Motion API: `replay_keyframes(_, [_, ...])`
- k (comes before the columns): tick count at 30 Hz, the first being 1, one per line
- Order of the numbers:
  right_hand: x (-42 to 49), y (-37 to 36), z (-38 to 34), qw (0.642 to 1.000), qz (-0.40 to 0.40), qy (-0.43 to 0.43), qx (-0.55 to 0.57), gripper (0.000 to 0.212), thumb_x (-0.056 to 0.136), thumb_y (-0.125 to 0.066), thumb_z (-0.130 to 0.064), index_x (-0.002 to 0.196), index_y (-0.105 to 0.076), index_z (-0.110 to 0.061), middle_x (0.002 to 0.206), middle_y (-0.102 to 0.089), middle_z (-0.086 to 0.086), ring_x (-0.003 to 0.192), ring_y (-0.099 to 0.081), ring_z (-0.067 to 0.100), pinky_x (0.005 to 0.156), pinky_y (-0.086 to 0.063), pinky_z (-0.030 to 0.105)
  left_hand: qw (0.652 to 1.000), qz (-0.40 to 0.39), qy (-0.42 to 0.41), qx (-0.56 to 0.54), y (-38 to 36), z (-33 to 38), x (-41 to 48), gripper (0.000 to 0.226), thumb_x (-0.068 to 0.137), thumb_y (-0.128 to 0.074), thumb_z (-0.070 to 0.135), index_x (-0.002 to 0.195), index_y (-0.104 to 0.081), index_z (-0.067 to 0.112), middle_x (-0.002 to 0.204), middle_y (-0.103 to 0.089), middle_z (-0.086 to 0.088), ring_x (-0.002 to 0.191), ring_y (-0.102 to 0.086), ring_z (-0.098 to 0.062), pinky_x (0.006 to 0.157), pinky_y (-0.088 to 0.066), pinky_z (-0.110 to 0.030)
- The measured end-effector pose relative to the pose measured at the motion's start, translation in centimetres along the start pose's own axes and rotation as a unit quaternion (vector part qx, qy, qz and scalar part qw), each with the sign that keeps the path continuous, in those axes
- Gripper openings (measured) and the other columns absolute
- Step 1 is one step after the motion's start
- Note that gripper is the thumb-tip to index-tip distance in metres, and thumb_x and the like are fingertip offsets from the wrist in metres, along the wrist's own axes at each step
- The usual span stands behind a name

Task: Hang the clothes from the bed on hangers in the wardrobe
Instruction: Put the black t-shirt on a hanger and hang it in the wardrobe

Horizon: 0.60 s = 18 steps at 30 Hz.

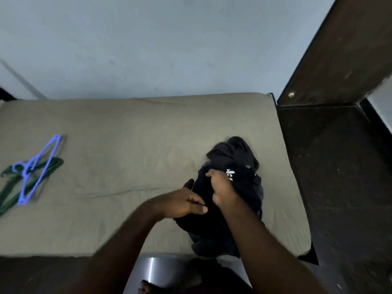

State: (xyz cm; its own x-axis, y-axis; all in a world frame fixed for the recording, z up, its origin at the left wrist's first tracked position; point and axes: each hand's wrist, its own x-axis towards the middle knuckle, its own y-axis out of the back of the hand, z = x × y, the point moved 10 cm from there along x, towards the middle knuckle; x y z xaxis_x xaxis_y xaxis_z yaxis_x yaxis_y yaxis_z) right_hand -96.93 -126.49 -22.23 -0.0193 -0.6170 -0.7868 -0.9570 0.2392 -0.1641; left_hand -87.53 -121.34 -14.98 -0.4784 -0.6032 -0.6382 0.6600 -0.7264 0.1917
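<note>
Your right hand (pixel 222 187) is fisted tight round a bunch of the black crumpled garment (pixel 239 158) w/ white print, knuckles up. Your left hand (pixel 186 201) sits just beside it on the left, fingers (pixel 197 205) fairly straight against the cloth, thumb raised. It's blurry, so can't tell if it pinches or only touches. Garment lies on the right part of the khaki-sheeted bed (pixel 127 134), near its right edge. Long axis runs near-to-far: low end reaches the bed's front edge, top end points at the pale grey wall (pixel 169 49), tilted slightly right. Well apart, far left on the sheet, a blue plastic hanger (pixel 28 169) lies across a dark green hanger (pixel 53 163), hooks toward the left. Dark brown wooden panel (pixel 339 60) stands right of the bed.
</note>
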Motion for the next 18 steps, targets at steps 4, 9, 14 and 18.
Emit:
replay_keyframes(4, [-5.8,-10.7,0.9,0.997,-0.075,0.012,0.024,0.028,0.084,-0.041,-0.005,0.059,-0.051,-0.009,0.045,-0.044,0.004,0.042,-0.038,0.018,0.046,-0.029,0.025,0.943,0.226,0.001,-0.245,6.3,-9.0,-7.0,0.041,0.083,-0.066,0.047,0.096,-0.067,0.008,0.088,-0.067,-0.012,0.077,-0.062,-0.023,0.068,-0.047,-0.032])
replay_keyframes(9, [-13.9,-24.2,8.0,0.96,-0.226,0.027,-0.16,0.009,0.078,-0.049,-0.015,0.07,-0.053,-0.012,0.055,-0.046,0.004,0.046,-0.044,0.018,0.047,-0.033,0.025,0.788,0.317,-0.033,-0.527,11.7,-18.6,-16.2,0.074,0.09,-0.03,0.072,0.118,-0.064,0.012,0.11,-0.07,-0.013,0.102,-0.065,-0.029,0.083,-0.051,-0.041])
replay_keyframes(14, [-20.0,-34.0,15.5,0.892,-0.317,0.097,-0.308,0.01,0.072,-0.053,-0.012,0.064,-0.048,-0.014,0.058,-0.042,0.007,0.054,-0.043,0.02,0.052,-0.036,0.028,0.647,0.382,-0.126,-0.648,15.7,-23.6,-24.5,0.024,0.097,-0.049,0.023,0.087,-0.067,0.009,0.081,-0.068,-0.01,0.07,-0.068,-0.017,0.069,-0.055,-0.028])
replay_keyframes(18, [-20.5,-36.3,18.3,0.884,-0.327,0.1,-0.319,0.021,0.071,-0.063,-0.025,0.085,-0.068,-0.01,0.076,-0.062,0.014,0.069,-0.058,0.026,0.061,-0.048,0.036,0.577,0.581,-0.08,-0.569,20.0,-28.2,-32.1,0.021,0.077,-0.05,-0.01,0.086,-0.06,0.007,0.072,-0.068,-0.01,0.066,-0.068,-0.023,0.058,-0.057,-0.034])
